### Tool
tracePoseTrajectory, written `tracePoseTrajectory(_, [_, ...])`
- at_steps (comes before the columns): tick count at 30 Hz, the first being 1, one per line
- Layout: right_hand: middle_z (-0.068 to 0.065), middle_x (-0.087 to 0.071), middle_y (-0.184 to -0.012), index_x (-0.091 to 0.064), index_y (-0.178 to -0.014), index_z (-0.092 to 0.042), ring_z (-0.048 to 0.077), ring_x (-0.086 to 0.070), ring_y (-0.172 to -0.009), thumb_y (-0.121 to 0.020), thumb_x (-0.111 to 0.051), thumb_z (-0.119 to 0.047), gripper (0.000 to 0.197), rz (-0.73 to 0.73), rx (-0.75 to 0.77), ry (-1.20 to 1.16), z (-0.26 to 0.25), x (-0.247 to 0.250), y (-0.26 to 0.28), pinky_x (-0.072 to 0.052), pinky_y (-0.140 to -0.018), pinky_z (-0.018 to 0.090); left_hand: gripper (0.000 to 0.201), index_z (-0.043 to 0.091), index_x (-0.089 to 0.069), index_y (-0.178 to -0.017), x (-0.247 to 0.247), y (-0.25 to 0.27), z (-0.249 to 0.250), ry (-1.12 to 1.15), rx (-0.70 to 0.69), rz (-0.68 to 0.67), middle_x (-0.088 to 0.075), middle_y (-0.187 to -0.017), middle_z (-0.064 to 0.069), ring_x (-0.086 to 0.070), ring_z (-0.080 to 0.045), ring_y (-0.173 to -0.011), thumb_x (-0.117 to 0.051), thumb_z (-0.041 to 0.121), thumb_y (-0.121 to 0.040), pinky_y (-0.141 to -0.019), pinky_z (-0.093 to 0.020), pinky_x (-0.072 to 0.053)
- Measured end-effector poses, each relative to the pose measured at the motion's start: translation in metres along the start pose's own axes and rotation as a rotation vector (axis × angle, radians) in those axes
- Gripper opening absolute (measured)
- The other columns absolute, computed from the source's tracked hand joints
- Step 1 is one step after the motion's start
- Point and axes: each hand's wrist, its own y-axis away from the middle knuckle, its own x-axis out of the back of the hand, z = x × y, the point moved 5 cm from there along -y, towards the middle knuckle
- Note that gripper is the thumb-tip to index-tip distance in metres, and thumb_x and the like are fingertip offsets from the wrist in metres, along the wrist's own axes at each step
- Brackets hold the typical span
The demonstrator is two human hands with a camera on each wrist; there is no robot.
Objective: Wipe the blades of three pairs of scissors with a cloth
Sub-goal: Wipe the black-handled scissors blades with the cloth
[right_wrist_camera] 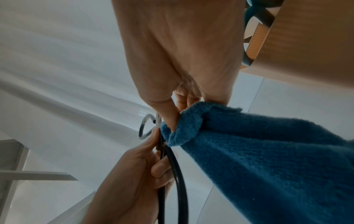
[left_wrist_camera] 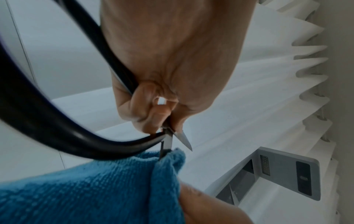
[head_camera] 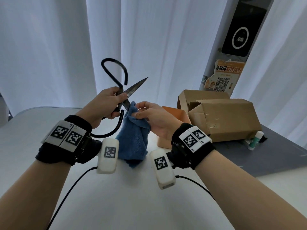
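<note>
the left hand (head_camera: 106,103) grips stiff, sharp black scissors (head_camera: 132,89) at the pivot; at 3 o'clock, the right hand (head_camera: 154,118) pinches a soft, limp blue cloth (head_camera: 132,140) around 1 blade.

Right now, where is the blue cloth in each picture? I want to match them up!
Head: the blue cloth hangs mid-picture, pinched by the right hand, just below the scissors.
Left wrist: blue cloth fills the bottom left, under the scissors.
Right wrist: blue cloth fills the lower right.
Shared landmark: the black-handled scissors gripped by the left hand, one blade going into the cloth's top fold.
</note>
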Motion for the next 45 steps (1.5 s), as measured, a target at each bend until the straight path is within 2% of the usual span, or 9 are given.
tracePoseTrajectory(6, [0.008, -0.066, -0.088, -0.060, -0.089, -0.012, 0.017, -0.064, -0.082, -0.088, -0.074, -0.016, 0.015, 0.112, 0.040, 0.057, 0.000, -0.006, -0.004, -0.054, -0.079, 0.031, 0.020, 0.013, -0.060, -0.103, -0.006, 0.003, 0.003, 0.020, -0.006, -0.087, -0.051, -0.083, -0.005, -0.038, -0.010, -0.047, -0.050, 0.030, -0.105, -0.041, -0.017, -0.031])
tracePoseTrajectory(13, [0.012, -0.072, -0.095, -0.068, -0.109, 0.000, 0.018, -0.069, -0.085, -0.090, -0.071, -0.014, 0.024, 0.067, 0.050, -0.061, 0.010, -0.008, -0.004, -0.058, -0.080, 0.028, 0.017, 0.015, -0.059, -0.101, -0.008, 0.006, 0.002, 0.013, -0.018, -0.103, -0.056, -0.077, -0.001, -0.036, -0.008, -0.041, -0.049, 0.029, -0.105, -0.038, -0.018, -0.026])
tracePoseTrajectory(17, [0.014, -0.070, -0.093, -0.070, -0.101, -0.001, 0.019, -0.067, -0.083, -0.092, -0.066, -0.006, 0.011, 0.080, 0.069, -0.032, 0.006, -0.010, -0.004, -0.057, -0.078, 0.028, 0.020, 0.011, -0.059, -0.111, -0.004, 0.004, 0.001, -0.010, -0.007, -0.065, -0.050, -0.083, -0.008, -0.036, -0.010, -0.041, -0.051, 0.028, -0.104, -0.038, -0.019, -0.025])
tracePoseTrajectory(22, [0.013, -0.068, -0.093, -0.068, -0.107, 0.003, 0.019, -0.064, -0.084, -0.094, -0.061, -0.002, 0.016, 0.071, 0.085, 0.071, 0.002, -0.015, -0.005, -0.057, -0.082, 0.030, 0.014, 0.014, -0.057, -0.102, 0.006, 0.003, 0.003, -0.021, -0.022, -0.025, -0.045, -0.086, -0.009, -0.036, -0.009, -0.038, -0.052, 0.027, -0.104, -0.037, -0.018, -0.026])
tracePoseTrajectory(25, [0.008, -0.067, -0.085, -0.069, -0.098, -0.003, 0.017, -0.064, -0.080, -0.094, -0.063, -0.005, 0.007, 0.064, 0.076, 0.122, 0.003, -0.015, -0.003, -0.056, -0.079, 0.029, 0.015, 0.014, -0.057, -0.102, 0.013, 0.002, 0.003, -0.016, -0.029, -0.004, -0.044, -0.087, -0.010, -0.037, -0.009, -0.039, -0.052, 0.029, -0.104, -0.038, -0.017, -0.028])
tracePoseTrajectory(30, [0.008, -0.066, -0.085, -0.066, -0.083, -0.010, 0.021, -0.062, -0.087, -0.093, -0.066, -0.009, 0.011, 0.034, 0.057, 0.190, 0.007, -0.015, -0.002, -0.055, -0.088, 0.037, 0.013, 0.017, -0.057, -0.101, 0.019, 0.001, 0.003, -0.026, -0.025, 0.023, -0.045, -0.082, -0.007, -0.038, -0.008, -0.039, -0.052, 0.028, -0.104, -0.037, -0.017, -0.030])
tracePoseTrajectory(36, [0.007, -0.066, -0.086, -0.066, -0.083, -0.012, 0.020, -0.063, -0.089, -0.092, -0.066, -0.008, 0.010, 0.022, 0.007, 0.329, 0.011, -0.005, 0.001, -0.054, -0.079, 0.031, 0.016, 0.012, -0.059, -0.108, 0.027, -0.001, 0.002, -0.051, -0.036, 0.096, -0.044, -0.079, -0.006, -0.037, -0.012, -0.043, -0.050, 0.024, -0.104, -0.039, -0.017, -0.032])
tracePoseTrajectory(41, [0.009, -0.067, -0.091, -0.066, -0.084, -0.014, 0.022, -0.064, -0.093, -0.091, -0.068, -0.009, 0.008, 0.097, -0.084, 0.395, 0.014, 0.004, 0.001, -0.056, -0.084, 0.036, 0.015, 0.012, -0.057, -0.105, 0.027, -0.001, 0.001, -0.086, -0.047, 0.104, -0.042, -0.075, -0.005, -0.037, -0.015, -0.048, -0.048, 0.024, -0.105, -0.040, -0.018, -0.032])
tracePoseTrajectory(45, [0.011, -0.068, -0.106, -0.066, -0.099, -0.011, 0.025, -0.063, -0.104, -0.095, -0.064, -0.012, 0.005, 0.199, -0.065, 0.280, 0.011, 0.013, 0.003, -0.056, -0.087, 0.038, 0.015, 0.012, -0.058, -0.106, 0.034, 0.000, 0.002, -0.096, -0.044, 0.132, -0.041, -0.073, -0.004, -0.036, -0.015, -0.049, -0.049, 0.024, -0.105, -0.042, -0.019, -0.031])
